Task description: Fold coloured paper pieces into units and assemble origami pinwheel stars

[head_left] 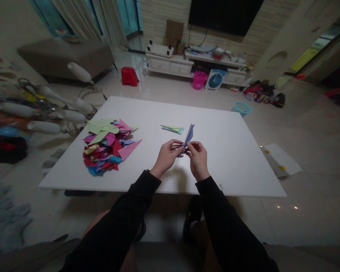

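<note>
Keeper: Item in hand?

Clerk: One purple folded paper plane [189, 133], narrow, tilted, far end raised, above the near middle of the bench [229, 151]. Left hand [167, 153]: fingers drawn in, pinching its lower part. Right hand [198, 156]: likewise narrow, thumb and fingers on its right side.

Keeper: Set apart?

Clerk: One small stack of folded paper [172, 129], light green uppermost, blue beneath. Lies flat on the bench, just beyond the hands and slightly left; untouched. Exact count not legible.

Keeper: Remaining stock?

Clerk: One loose heap of folded paper [113, 139], left side of the bench. Pink, red, blue, purple, yellow, light green; overlapping, uncountable.

Keeper: Progress?

Clerk: Judged early. Done, seemingly: the few pieces lying together in the stack. Under way: the purple one, not yet set down. Left, probably: the heap, much the larger lot, unordered.
</note>
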